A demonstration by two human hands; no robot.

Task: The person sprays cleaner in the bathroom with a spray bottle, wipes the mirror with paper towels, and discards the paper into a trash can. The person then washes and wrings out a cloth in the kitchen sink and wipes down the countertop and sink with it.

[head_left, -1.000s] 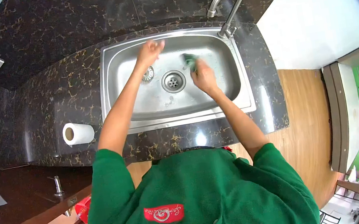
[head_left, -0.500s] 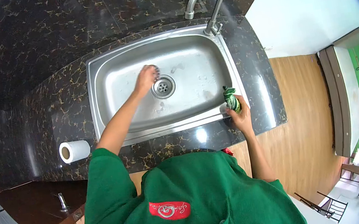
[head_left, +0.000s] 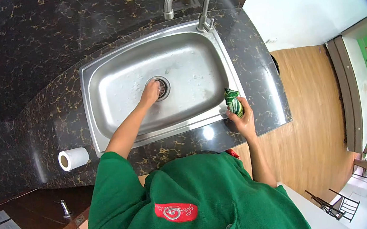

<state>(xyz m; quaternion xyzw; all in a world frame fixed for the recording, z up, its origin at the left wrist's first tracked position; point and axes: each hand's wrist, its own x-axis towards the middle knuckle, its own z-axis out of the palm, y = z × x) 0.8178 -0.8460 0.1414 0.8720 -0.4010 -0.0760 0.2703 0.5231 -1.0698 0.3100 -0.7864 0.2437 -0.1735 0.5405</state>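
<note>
At the drain of the steel sink [head_left: 189, 68], my left hand [head_left: 151, 92] has its fingers closed on a small metal sink strainer [head_left: 160, 88], which sits in or over the drain opening. My fingers cover part of the strainer. Over the sink's near right corner, my right hand [head_left: 244, 119] grips a crumpled green, white and yellow packet [head_left: 233, 103] between thumb and fingers. Its lower end is hidden by the hand. Water drops are scattered over the basin floor.
A tall curved faucet [head_left: 197, 2] rises at the sink's back right corner. On the dark marbled counter to the left lies a white paper roll [head_left: 74, 158]. Papers [head_left: 2, 228] and a metal fitting [head_left: 66, 209] are on the brown surface at lower left.
My left hand has moved the strainer from just behind the drain down onto it. My right hand still holds the packet near the same corner. The whole view has shifted and turned slightly.
</note>
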